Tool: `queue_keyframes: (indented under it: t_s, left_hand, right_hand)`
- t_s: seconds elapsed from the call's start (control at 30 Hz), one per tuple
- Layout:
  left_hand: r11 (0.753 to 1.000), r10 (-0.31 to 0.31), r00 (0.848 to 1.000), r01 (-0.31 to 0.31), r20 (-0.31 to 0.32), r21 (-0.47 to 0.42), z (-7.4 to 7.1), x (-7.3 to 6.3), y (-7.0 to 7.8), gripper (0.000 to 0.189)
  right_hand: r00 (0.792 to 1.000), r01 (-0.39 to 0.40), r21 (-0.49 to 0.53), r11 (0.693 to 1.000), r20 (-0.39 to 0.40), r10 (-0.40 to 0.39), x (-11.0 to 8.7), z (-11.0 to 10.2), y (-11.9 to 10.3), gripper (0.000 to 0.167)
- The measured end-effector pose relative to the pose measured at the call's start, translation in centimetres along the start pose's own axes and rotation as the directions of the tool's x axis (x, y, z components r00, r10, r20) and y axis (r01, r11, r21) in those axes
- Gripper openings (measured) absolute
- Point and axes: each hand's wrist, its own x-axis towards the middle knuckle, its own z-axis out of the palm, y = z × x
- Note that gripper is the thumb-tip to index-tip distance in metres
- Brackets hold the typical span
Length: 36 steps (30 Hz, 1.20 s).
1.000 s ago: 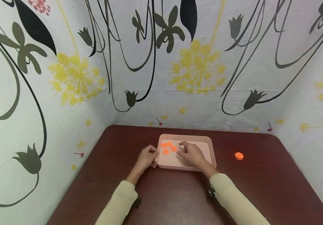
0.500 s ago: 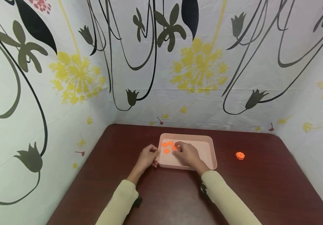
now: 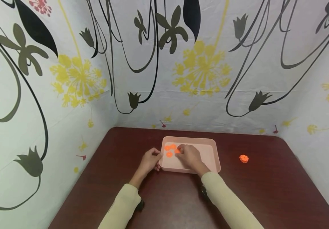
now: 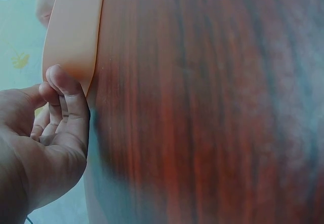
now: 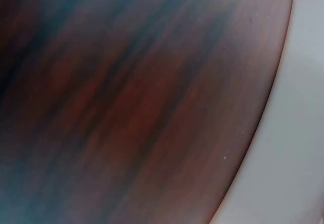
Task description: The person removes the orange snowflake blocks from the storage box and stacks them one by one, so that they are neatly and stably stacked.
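On the table lies a shallow pink tray (image 3: 207,152), with several flat orange discs (image 3: 169,154) grouped in its left part. My left hand (image 3: 149,160) grips the tray's left rim near the front corner; the left wrist view shows the thumb and bent fingers of that hand (image 4: 55,117) at the tray's corner (image 4: 76,26). Reaching over the tray, my right hand (image 3: 191,157) has its thumb and index finger around the rightmost orange disc (image 3: 177,151), which they partly cover. The right wrist view does not show the hand.
A small orange scalloped piece or stack (image 3: 243,158) sits on the dark red-brown table (image 3: 267,184), to the right of the tray. Pale cloth walls (image 3: 164,79) with printed flowers stand behind and at both sides.
My right hand has moved left across the tray, from beside the rightmost disc to around it, and its thumb and index finger have come closer together. The left hand stays at the rim.
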Motion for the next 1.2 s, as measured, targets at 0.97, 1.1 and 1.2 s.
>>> queue_keyframes:
  t_s: [0.97,1.1,1.2]
  left_hand:
    - [1.000,-0.005,1.000,0.005,0.003,-0.014,0.0,-0.2,0.2,0.023]
    - [1.000,-0.005,1.000,0.005,-0.004,-0.003,-0.1,-0.2,0.0,0.022]
    - [1.000,0.001,1.000,-0.001,0.003,0.003,0.0,-0.2,0.0,0.022]
  right_hand:
    - [0.997,0.065,0.140,0.988,-0.038,-0.060,-0.1,-1.0,1.0,0.032]
    - [0.989,0.134,0.135,0.982,-0.086,-0.123,-1.1,-1.9,0.9,0.032]
    - [0.981,0.164,0.124,0.979,-0.120,-0.149,-2.1,-2.9,1.1,0.032]
